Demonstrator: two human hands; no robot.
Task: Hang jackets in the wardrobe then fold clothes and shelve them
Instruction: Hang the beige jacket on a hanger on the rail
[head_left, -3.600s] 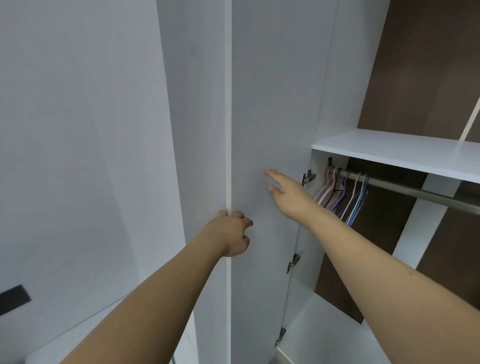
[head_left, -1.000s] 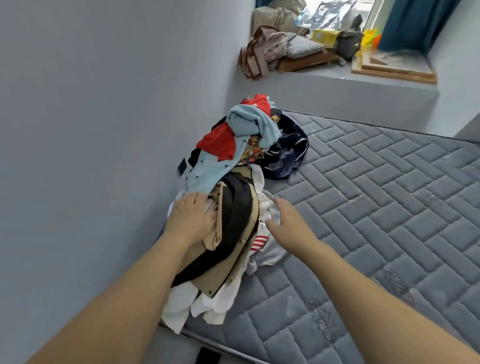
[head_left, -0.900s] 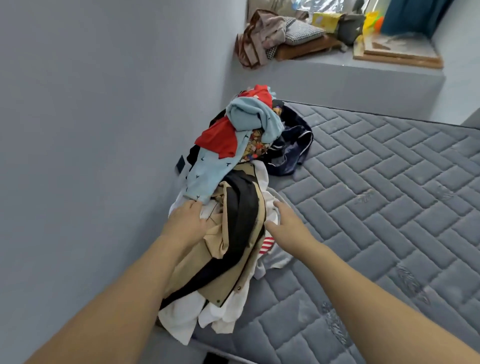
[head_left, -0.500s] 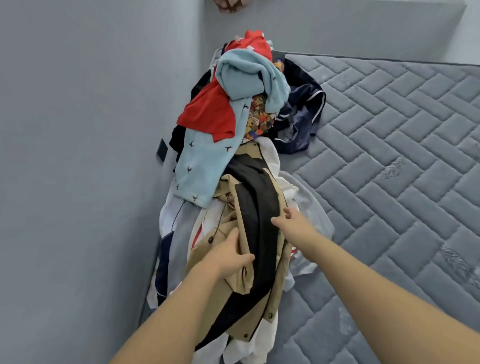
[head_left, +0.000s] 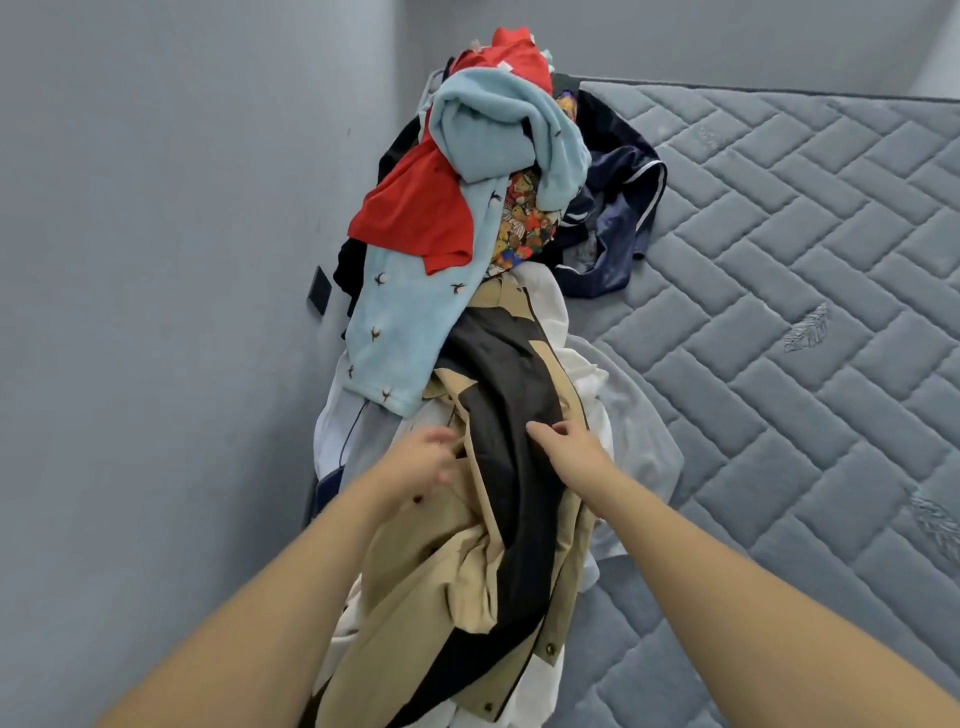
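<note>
A pile of clothes lies along the wall on the grey quilted mattress (head_left: 779, 291). Nearest me is a tan and black jacket (head_left: 498, 545), lying on white garments (head_left: 623, 415). Further back are a light blue fleece with small bird prints (head_left: 415, 322), a red garment (head_left: 415, 208), a colourful printed piece (head_left: 524, 223) and a navy garment (head_left: 613, 244). My left hand (head_left: 421, 462) rests on the jacket's tan left edge with fingers curled into the fabric. My right hand (head_left: 566, 441) presses on the black panel, fingers apart.
A grey wall (head_left: 156, 260) runs along the left, close against the pile, with a small dark wall plate (head_left: 319, 297) on it. The mattress stretches away to the right and back to another grey wall.
I turned from the wardrobe to the bed and leaned in over the pile. Both hands shifted on the tan and black jacket, which now lies closer and more bunched below me.
</note>
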